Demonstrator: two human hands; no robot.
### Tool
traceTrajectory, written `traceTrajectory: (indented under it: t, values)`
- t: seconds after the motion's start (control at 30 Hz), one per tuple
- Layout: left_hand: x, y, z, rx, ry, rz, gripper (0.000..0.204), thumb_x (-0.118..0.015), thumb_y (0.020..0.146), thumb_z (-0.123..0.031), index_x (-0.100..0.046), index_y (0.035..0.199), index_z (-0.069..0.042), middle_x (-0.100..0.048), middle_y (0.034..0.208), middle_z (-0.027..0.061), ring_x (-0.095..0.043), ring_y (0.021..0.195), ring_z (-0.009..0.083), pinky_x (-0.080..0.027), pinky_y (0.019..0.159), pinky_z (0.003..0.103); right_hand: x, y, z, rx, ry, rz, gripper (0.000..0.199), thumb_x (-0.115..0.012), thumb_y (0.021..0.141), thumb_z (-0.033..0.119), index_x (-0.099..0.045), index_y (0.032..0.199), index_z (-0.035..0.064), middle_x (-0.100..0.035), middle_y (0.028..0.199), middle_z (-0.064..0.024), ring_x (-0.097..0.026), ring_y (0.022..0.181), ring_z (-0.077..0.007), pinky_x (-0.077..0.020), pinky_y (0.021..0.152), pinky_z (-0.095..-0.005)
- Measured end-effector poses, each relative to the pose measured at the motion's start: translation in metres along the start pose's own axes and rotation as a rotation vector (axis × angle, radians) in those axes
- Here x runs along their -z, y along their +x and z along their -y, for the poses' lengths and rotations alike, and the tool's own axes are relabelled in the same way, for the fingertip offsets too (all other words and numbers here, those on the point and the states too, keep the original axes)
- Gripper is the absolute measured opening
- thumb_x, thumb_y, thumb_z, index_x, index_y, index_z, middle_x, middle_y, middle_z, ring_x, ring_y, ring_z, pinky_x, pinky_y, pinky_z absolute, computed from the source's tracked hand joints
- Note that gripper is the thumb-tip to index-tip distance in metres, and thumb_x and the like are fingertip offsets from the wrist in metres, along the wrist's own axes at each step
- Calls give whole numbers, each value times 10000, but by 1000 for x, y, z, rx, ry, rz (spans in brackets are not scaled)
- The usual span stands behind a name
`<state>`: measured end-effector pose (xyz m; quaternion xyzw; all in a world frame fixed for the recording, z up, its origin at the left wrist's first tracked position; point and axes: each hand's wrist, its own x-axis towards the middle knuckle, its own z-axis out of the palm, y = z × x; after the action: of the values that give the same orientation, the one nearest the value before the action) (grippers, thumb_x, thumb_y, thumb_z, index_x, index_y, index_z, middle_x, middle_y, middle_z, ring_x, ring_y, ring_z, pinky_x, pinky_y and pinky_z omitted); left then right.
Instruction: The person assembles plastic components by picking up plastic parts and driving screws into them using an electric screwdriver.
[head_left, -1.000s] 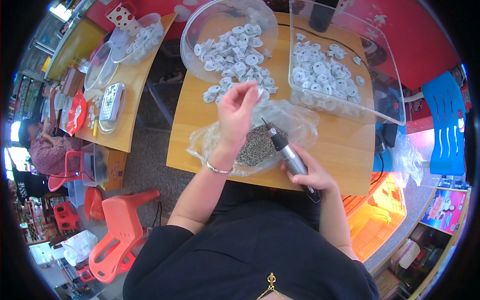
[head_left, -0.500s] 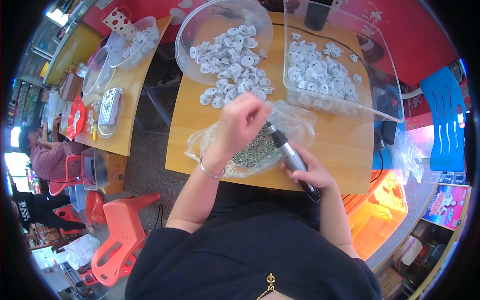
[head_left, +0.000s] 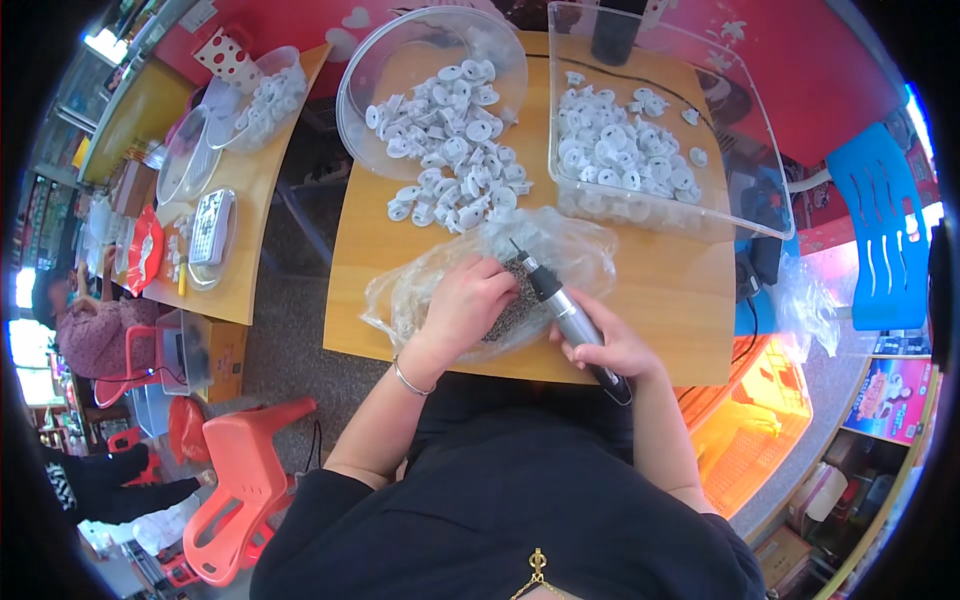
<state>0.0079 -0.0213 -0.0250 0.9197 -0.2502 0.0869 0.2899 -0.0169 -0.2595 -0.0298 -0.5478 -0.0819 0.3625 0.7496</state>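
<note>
Our left hand (head_left: pixel 468 303) rests curled in the crinkled clear bag (head_left: pixel 590 250) of small dark screws (head_left: pixel 512 318). Just right, our right hand (head_left: pixel 612 350) grips a slim metal electric screwdriver (head_left: pixel 562 308).

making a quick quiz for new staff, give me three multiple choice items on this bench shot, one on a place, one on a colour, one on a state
1. Where is the left hand?
A. in the clear plastic bag of small dark pieces
B. inside the round clear bowl
C. on the orange stool

2. What colour are the small plastic parts spilling from the bowl?
A. black
B. white
C. blue

3. How is the right hand?
A. open and empty
B. flat on the table
C. gripped around a slim silver power tool

Answers: 1 A, its fingers rest on the dark pile inside the bag. 2 B, all look white. 3 C, its fingers wrap the tool's body.
</note>
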Motion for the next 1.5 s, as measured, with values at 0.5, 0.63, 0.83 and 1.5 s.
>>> traceTrajectory:
  t: [0.5,0.63,0.83,1.5]
  values:
    - [12,1,2,536,-1134,-67,189,-624,857,-29,-560,1032,0,-669,895,71,-624,834,112,-497,697,231,-1,0,0,-1,23,5,948,-746,694,222,-202,1453,54,-544,994,-116,-531,713,-130,-458,596,-240]
    - [11,10,4,637,-1386,-231,239,-616,872,-40,-533,1095,-13,-659,952,92,-636,830,141,-508,722,229,-2,-1,0,-3,35,-8,968,-748,676,221,-198,1457,61,-541,994,-120,-531,718,-134,-454,593,-238]
    - [6,20,7,719,-1454,-312,277,-635,869,-65,-513,1114,-22,-652,929,77,-634,822,133,-500,705,212,-1,0,-3,49,24,41,1024,-801,654,321,-214,1446,43,-538,991,-119,-531,725,-138,-445,616,-239]
    - [10,26,14,578,-1174,-196,295,-643,850,-51,-526,1121,-42,-672,850,69,-581,670,63,-453,597,176,-4,0,1,25,1,61,1015,-803,659,339,-228,1440,41,-537,991,-113,-528,721,-131,-440,614,-235]
